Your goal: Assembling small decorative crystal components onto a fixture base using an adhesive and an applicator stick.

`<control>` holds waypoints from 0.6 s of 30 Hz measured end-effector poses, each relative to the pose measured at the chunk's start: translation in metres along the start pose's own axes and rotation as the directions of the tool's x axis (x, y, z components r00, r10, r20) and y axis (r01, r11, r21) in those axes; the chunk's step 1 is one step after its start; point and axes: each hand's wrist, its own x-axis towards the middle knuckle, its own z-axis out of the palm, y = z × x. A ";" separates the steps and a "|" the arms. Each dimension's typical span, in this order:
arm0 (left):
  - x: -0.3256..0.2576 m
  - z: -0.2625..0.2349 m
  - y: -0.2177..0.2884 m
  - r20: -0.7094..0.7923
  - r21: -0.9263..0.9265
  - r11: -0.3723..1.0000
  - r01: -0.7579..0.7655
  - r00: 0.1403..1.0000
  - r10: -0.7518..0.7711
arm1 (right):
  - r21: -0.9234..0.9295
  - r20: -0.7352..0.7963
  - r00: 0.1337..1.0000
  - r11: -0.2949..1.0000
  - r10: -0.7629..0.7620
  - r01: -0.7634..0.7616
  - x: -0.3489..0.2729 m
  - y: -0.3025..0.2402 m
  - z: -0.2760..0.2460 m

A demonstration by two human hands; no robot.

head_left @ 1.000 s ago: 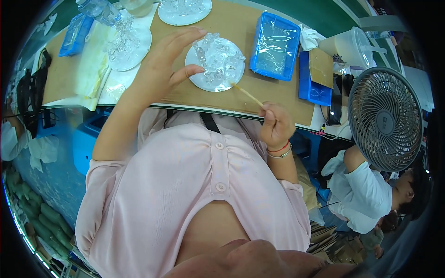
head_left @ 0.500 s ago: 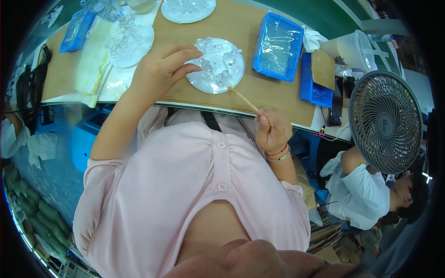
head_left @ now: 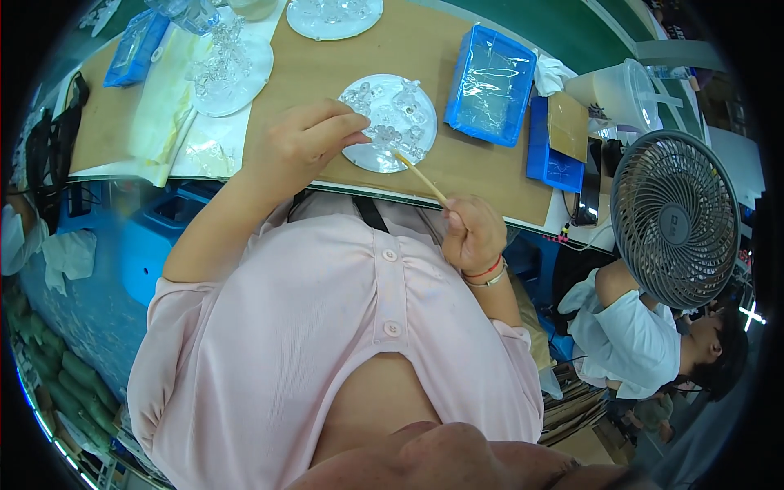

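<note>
Left hand [head_left: 306, 143] pinches the near-left rim of the round clear plastic disc of small transparent pieces [head_left: 390, 122] on the brown tabletop [head_left: 441, 49]; right hand [head_left: 472, 235] clenches a thin wooden stick [head_left: 420, 175], tip touching the disc's near edge.

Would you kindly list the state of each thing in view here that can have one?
left hand: fingertips pinching a clear piece on the round clear plate
right hand: closed around thin wooden stick, tip at the plate
blue tray: lined with clear film
grey fan: spinning or not, cannot tell
</note>
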 end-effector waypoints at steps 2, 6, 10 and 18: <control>-0.001 0.000 0.002 -0.034 0.011 0.999 -0.034 0.999 0.035 | 0.007 -0.025 0.995 0.995 0.095 -0.095 -0.009 0.001 -0.009; 0.001 0.005 0.002 -0.068 0.000 0.999 -0.044 0.997 0.043 | 0.060 -0.162 0.955 0.968 0.250 -0.244 -0.011 0.004 -0.024; 0.004 0.012 0.002 -0.142 0.073 0.997 -0.002 0.990 0.012 | 0.127 -0.430 0.863 0.965 0.264 -0.231 0.010 0.013 -0.044; 0.004 0.021 0.009 -0.171 -0.092 0.967 0.236 0.953 -0.249 | -0.094 -0.315 0.888 0.920 0.334 -0.379 0.035 0.046 -0.033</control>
